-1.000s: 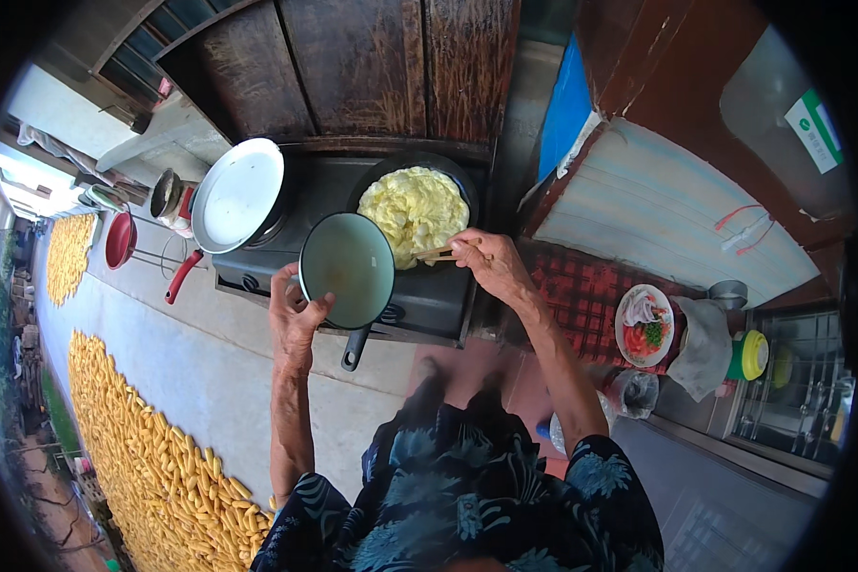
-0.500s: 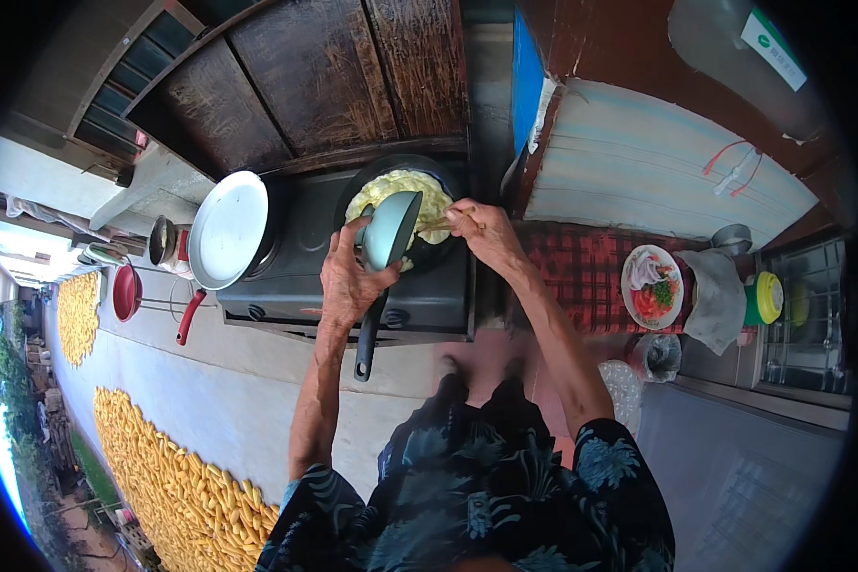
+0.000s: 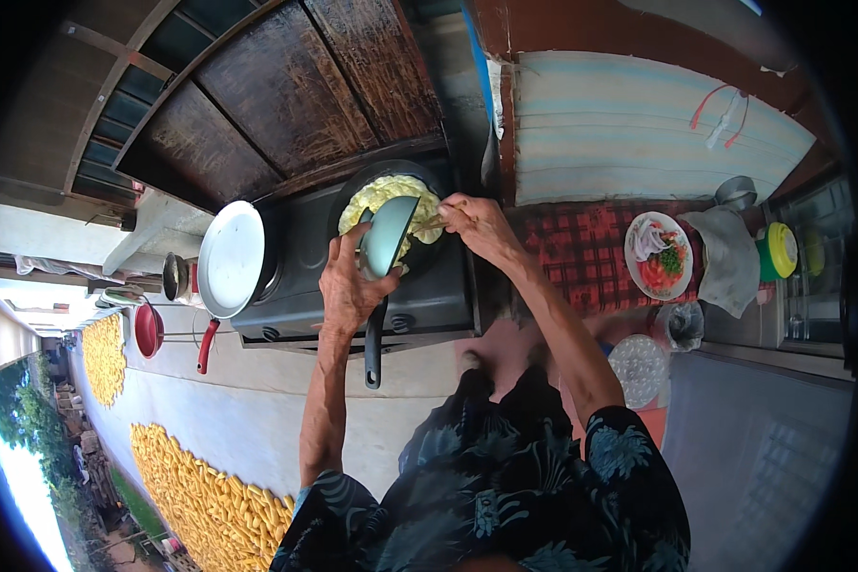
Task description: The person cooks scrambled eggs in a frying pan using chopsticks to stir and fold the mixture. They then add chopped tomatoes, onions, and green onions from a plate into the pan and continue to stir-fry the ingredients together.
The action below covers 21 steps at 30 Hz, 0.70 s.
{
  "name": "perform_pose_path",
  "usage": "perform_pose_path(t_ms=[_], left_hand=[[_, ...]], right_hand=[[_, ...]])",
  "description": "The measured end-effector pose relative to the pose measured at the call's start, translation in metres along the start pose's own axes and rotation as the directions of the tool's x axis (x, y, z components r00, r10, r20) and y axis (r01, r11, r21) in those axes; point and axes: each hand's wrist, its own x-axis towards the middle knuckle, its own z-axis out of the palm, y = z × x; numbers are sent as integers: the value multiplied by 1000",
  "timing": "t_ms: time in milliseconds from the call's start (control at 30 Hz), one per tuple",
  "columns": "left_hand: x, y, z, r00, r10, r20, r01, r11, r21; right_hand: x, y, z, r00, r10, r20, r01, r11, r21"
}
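A black frying pan (image 3: 340,195) sits on the stove, its dark handle (image 3: 374,355) pointing toward me. Fluffy pale yellow egg (image 3: 374,194) spreads over much of its bottom. My left hand (image 3: 351,284) grips a pale green bowl (image 3: 388,238), tipped on its side above the pan with its mouth facing right. Closed around thin wooden chopsticks (image 3: 431,224), my right hand (image 3: 477,227) holds their tips at the bowl's mouth, over the egg. What is inside the bowl is turned away from view.
Left on the black stove (image 3: 329,310) rests a white pan lid or pan (image 3: 232,259) near a red handle (image 3: 207,346). On the red checked cloth (image 3: 572,253) at right stands a plate (image 3: 682,274) of sliced onion, tomato and chopped greens. Corn cobs (image 3: 205,500) cover ground at lower left.
The view has shifted a little. Both hands stay over the pan, with the bowl still tipped and the chopsticks still at its mouth.
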Motion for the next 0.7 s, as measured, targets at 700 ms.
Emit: perform_pose_path(t_ms=[700], left_hand=[[3, 6, 0, 996, -80, 49, 83, 995, -62]], right_hand=[[-2, 15, -8, 998, 36, 56, -35, 999, -5]])
